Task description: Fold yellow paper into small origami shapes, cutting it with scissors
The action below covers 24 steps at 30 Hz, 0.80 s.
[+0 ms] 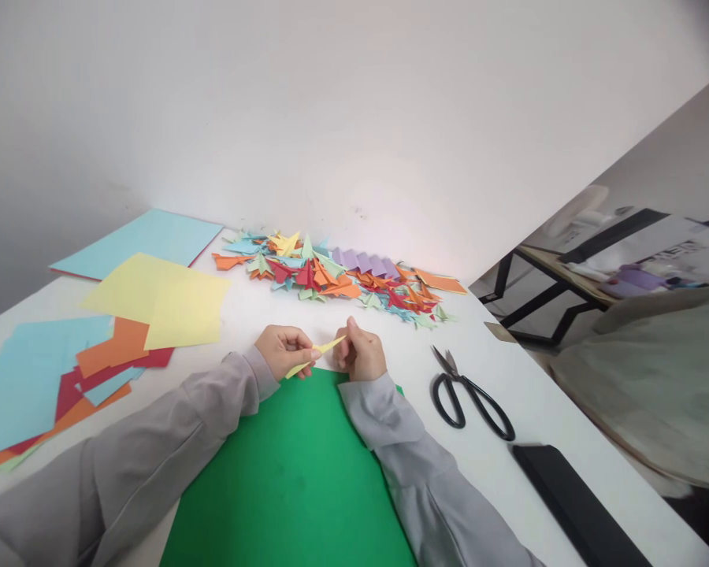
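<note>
A small folded piece of yellow paper [329, 346] is held over the far edge of a green sheet [295, 465]. My left hand [287, 350] pinches it between thumb and fingers, and one end sticks out below the fingers. My right hand [361, 352] is closed at the paper's other, pointed end, thumb up; its fingertips are partly hidden. Beyond both hands lies a long heap of folded paper pieces [307, 272] in orange, red, blue, green and yellow, with a purple pleated row [365, 263] among them.
Black-handled scissors [464, 394] lie slightly open to the right, with a black flat object [573, 504] nearer me. Loose yellow sheets [183, 303], blue sheets [24, 386] and coloured scraps lie left. A blue stack [142, 242] sits by the wall.
</note>
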Each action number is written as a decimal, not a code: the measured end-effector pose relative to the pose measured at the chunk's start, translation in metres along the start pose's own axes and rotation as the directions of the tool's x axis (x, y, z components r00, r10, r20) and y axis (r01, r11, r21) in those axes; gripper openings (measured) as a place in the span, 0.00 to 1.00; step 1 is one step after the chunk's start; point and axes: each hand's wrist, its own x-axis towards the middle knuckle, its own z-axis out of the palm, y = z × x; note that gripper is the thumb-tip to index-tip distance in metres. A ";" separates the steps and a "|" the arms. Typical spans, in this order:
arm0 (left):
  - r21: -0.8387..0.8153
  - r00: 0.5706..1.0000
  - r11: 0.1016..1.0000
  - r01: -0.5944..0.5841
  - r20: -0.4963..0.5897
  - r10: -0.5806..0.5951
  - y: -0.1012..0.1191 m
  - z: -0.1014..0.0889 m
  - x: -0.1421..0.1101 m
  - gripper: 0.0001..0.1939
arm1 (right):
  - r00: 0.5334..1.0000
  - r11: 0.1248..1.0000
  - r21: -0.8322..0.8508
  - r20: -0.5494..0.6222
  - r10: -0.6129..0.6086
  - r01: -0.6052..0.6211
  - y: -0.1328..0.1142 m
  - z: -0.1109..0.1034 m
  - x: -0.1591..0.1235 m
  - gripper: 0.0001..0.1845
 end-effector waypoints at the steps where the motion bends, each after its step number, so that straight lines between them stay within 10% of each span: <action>1: -0.002 1.000 1.000 0.002 0.001 -0.002 0.000 0.000 0.000 0.16 | 1.000 1.000 0.000 -0.010 -0.011 0.011 0.000 -0.001 0.001 0.28; 13: 0.019 0.999 0.999 0.030 0.029 -0.031 -0.002 -0.001 0.000 0.15 | 1.000 0.994 -0.103 -0.003 -0.027 0.027 0.000 0.001 -0.001 0.24; 24: -0.150 0.988 0.983 0.105 0.129 -0.085 0.000 -0.008 0.008 0.20 | 0.996 0.987 0.154 0.087 0.031 -0.044 0.001 0.000 0.002 0.15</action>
